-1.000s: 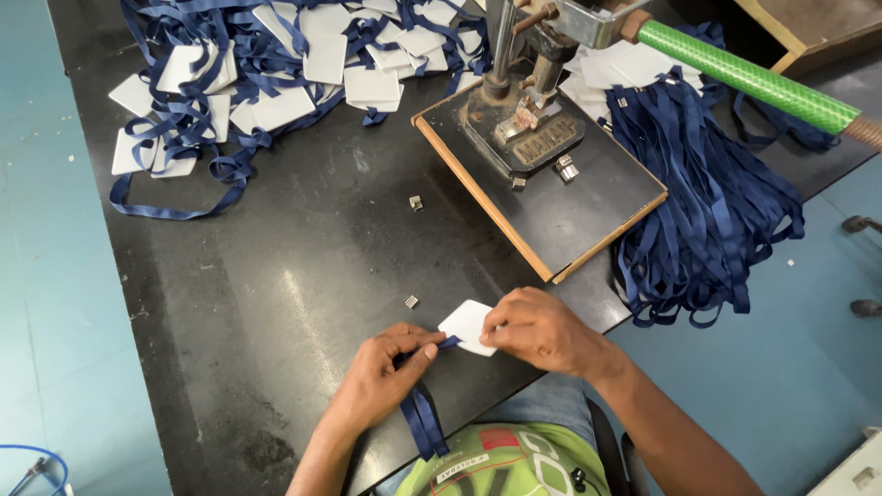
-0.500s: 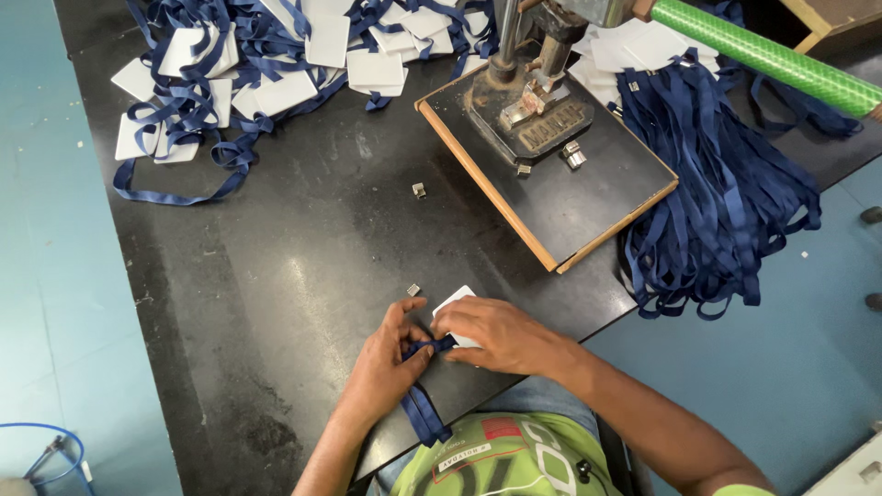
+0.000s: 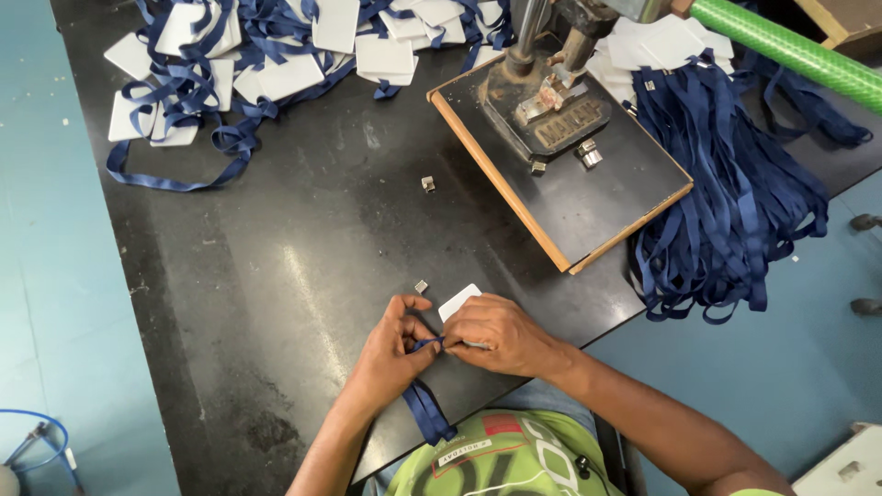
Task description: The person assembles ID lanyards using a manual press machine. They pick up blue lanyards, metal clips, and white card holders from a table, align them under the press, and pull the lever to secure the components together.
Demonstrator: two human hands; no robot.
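Spanning nearly the whole view was the black worktable (image 3: 276,276), glossy and scuffed, set over a blue-green floor. We recorded a hand press (image 3: 551,110) on a dark, wood-edged base board (image 3: 588,202) at upper right, with a green ribbed handle (image 3: 790,55) running off to the right edge. A thick bundle of navy lanyard straps (image 3: 735,211) hung over the table's right edge, just beside the board. At upper left lay a heap of white rectangular card holders (image 3: 276,55), tangled with more navy strap. Two small metal clips sat on the bare table, one (image 3: 427,184) near the board, one (image 3: 420,287) just above our hands.

At the near edge, our left hand (image 3: 390,354) pinched a navy strap (image 3: 424,409), thumb and fingers closed narrowly on its upper end; the strap's lower end dropped over the table edge. Our right hand (image 3: 496,335) was curled over a white card holder (image 3: 457,301), pressing it to the table, one corner showing. Both hands met at the strap's end.
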